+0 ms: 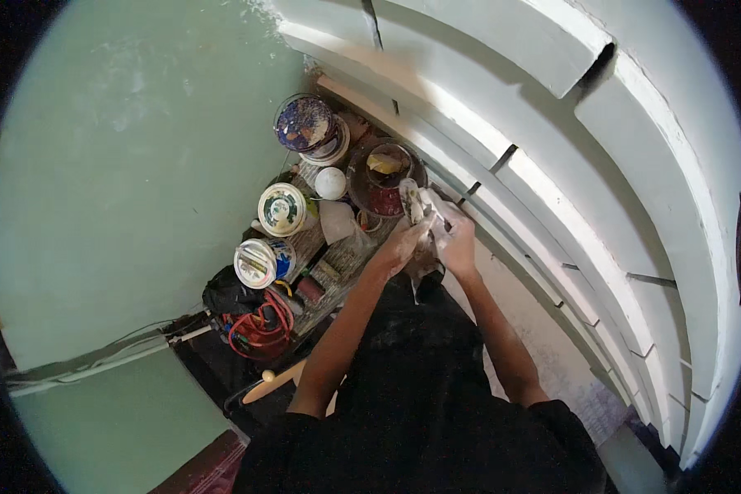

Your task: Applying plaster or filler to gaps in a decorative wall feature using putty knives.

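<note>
My left hand [399, 249] and my right hand [455, 239] are close together in front of me, both closed. Between them is a crumpled, whitish, dirty-looking thing [415, 202], thin like plastic or cloth; its exact kind I cannot make out. A loose end of it hangs below my fingers. Pale dust or paste coats my fingers. Just beyond my hands stands a round dark basin [354, 177] with a reddish inside, and a clear round container [387, 162] holding something yellowish sits in it.
Paint-stained buckets [282, 209] with lids line the worn board surface [309, 241] on the left. Red cable [267, 323] lies coiled near a black bag [229, 288]. White stepped ledges [502, 169] curve along my right; a green wall [140, 181] rises on the left.
</note>
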A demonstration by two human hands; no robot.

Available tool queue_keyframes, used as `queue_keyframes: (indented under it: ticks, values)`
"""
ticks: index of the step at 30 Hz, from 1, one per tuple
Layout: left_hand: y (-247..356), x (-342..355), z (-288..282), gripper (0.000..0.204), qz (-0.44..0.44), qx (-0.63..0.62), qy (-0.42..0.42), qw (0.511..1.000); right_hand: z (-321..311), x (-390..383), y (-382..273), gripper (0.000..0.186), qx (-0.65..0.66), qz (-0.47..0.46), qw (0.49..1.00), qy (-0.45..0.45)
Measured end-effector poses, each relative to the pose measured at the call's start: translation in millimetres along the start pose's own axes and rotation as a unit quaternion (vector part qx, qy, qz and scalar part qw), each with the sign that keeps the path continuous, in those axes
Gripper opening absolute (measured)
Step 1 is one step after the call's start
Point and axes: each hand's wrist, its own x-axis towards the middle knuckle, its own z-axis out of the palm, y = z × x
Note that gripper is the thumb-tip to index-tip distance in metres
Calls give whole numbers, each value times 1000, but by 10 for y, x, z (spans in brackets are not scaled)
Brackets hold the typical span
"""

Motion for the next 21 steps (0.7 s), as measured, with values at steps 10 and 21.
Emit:
queue_keyframes:
  ticks: [10,21]
  values:
    - [692,347,212,28,65,101,126,985,82,282,-634,45,-167,-45,981,92]
    - [1368,358,-138,60,53,357,-167,918,52,615,-622,44,42,72,965,250]
